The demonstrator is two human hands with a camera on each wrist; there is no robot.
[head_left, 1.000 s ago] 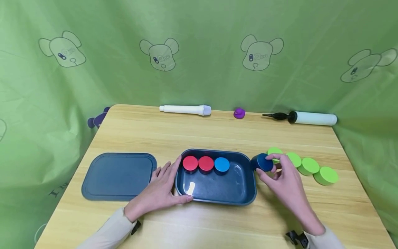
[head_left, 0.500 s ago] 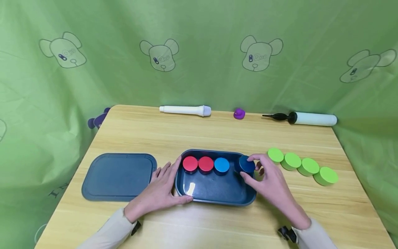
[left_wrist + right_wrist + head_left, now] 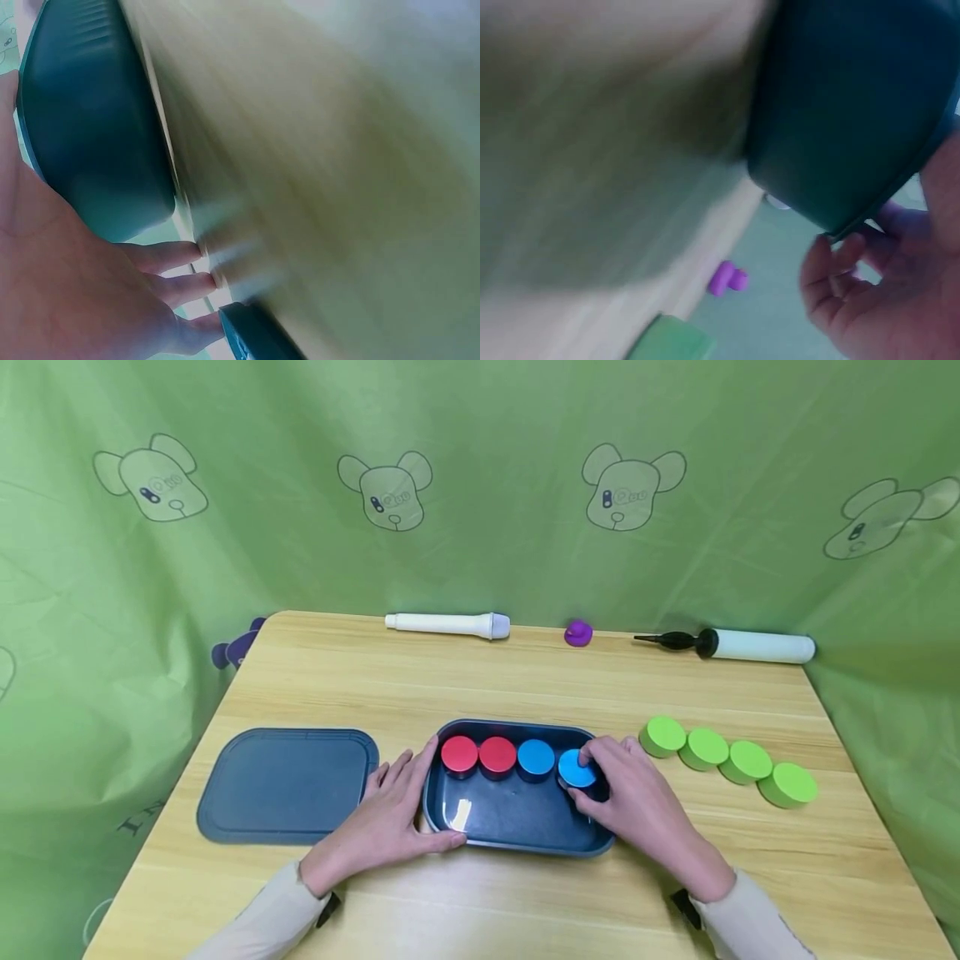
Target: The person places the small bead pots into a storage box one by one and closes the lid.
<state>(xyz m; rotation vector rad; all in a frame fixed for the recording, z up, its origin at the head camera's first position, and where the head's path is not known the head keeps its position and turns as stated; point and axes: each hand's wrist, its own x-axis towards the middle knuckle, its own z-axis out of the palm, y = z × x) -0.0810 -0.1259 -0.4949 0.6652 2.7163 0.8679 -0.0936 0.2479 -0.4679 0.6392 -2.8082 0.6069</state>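
In the head view a dark blue rectangular box stands on the table without its lid. Two red cylinders and a blue cylinder form a row along its far side. My right hand pinches a second blue cylinder inside the box, at the right end of that row. My left hand lies against the box's left end, fingers straight along the side and thumb at the front rim. The left wrist view has the left hand beside the box's outer wall; the held cylinder is hidden in the right wrist view.
A flat dark blue lid lies left of the box. Several light green cylinders stand in a slanting row at the right. Along the back edge are a white microphone-shaped object, a purple duck and a hand pump.
My right hand has carried the second blue cylinder leftward over the box's right rim and down beside the first blue one. My left hand has stayed at the box's left end.
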